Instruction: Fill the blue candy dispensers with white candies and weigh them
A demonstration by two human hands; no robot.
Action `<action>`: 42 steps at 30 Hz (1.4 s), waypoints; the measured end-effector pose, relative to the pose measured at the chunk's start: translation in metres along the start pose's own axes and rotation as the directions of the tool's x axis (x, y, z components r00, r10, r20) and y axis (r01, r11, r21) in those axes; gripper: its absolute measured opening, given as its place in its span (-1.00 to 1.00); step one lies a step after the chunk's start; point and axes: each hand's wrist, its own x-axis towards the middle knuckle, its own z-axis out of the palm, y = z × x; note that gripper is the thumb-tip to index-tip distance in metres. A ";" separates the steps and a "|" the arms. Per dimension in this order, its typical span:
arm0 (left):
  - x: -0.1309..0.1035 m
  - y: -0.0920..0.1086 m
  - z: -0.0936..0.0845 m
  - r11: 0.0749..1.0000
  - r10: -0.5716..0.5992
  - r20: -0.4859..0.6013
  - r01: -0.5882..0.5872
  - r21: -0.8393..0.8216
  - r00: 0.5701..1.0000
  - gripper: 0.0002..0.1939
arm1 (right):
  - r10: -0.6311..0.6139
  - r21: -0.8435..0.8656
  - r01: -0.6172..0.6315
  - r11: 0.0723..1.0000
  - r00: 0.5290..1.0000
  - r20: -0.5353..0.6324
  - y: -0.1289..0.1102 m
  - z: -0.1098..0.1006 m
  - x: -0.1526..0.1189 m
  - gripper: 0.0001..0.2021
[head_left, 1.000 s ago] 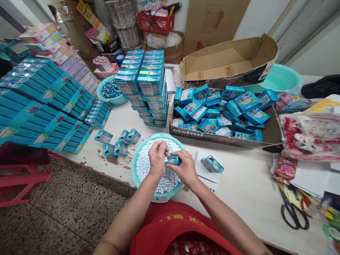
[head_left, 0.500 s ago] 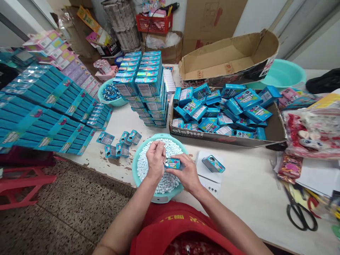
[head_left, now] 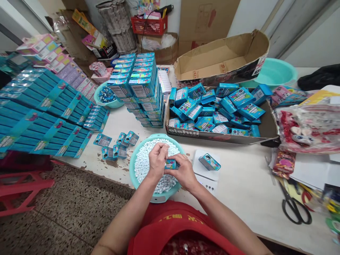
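Note:
My right hand (head_left: 183, 170) grips a small blue candy box (head_left: 170, 164) over a turquoise bowl (head_left: 156, 197) full of white candies (head_left: 143, 159). Close against the box's left end is my left hand (head_left: 157, 161), its fingers curled together; what they hold, if anything, is hidden. Another blue box (head_left: 209, 162) lies tilted on a white scale (head_left: 199, 173) to the right of the bowl. Several small blue boxes (head_left: 125, 151) with round openings rest on the table to the bowl's left.
Behind the bowl are tall stacked blue boxes (head_left: 148, 102) and a carton (head_left: 183, 132) of loose blue boxes. Banded blue packs (head_left: 50, 124) fill the left. Black scissors (head_left: 296, 209) and a plastic bag (head_left: 313, 124) lie at the right.
The view has shifted slightly, moving the table things a little leftward. My hands remain over the bowl, with my left fingers still curled beside the box.

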 end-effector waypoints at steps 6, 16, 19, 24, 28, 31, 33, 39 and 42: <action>0.023 0.009 -0.026 0.903 -0.268 -0.015 0.246 -0.351 0.963 -0.78 | 0.096 0.178 -0.082 0.981 0.993 -0.072 0.002 -0.019 -0.003 -0.63; 0.015 -0.060 0.007 0.895 -0.255 0.343 0.086 0.437 0.904 -0.79 | 0.386 0.336 -0.280 0.899 0.869 -0.311 0.039 -0.104 -0.074 -0.58; 0.014 -0.086 0.045 0.702 -0.046 0.602 -0.403 0.587 0.797 -0.89 | 0.480 0.317 -0.362 0.877 0.698 -0.531 0.056 -0.138 -0.094 -0.56; 0.021 -0.114 0.086 0.478 -0.091 0.738 -0.621 0.621 0.668 -0.88 | 0.509 0.320 -0.408 0.855 0.541 -0.670 0.095 -0.152 -0.090 -0.49; 0.025 -0.092 0.079 0.425 -0.075 0.715 -0.626 0.654 0.696 -0.91 | 0.450 0.283 -0.355 0.891 0.612 -0.650 0.129 -0.126 -0.068 -0.51; 0.025 -0.056 0.057 0.320 -0.019 0.689 -0.649 0.690 0.724 -0.87 | 0.356 0.187 -0.310 0.932 0.692 -0.628 0.145 -0.104 -0.055 -0.55; 0.022 -0.033 0.040 0.324 0.016 0.679 -0.646 0.691 0.734 -0.82 | 0.278 0.077 -0.293 0.953 0.741 -0.612 0.143 -0.094 -0.052 -0.57; -0.010 -0.012 0.006 0.673 -0.128 0.652 -0.417 0.611 0.748 -0.78 | -0.032 -0.241 -0.086 0.967 0.894 -0.447 0.089 -0.078 -0.066 -0.37; -0.024 -0.024 -0.003 0.827 -0.220 0.561 -0.152 0.541 0.798 -0.79 | 0.084 -0.102 -0.097 0.990 0.989 -0.119 0.061 -0.064 -0.068 -0.58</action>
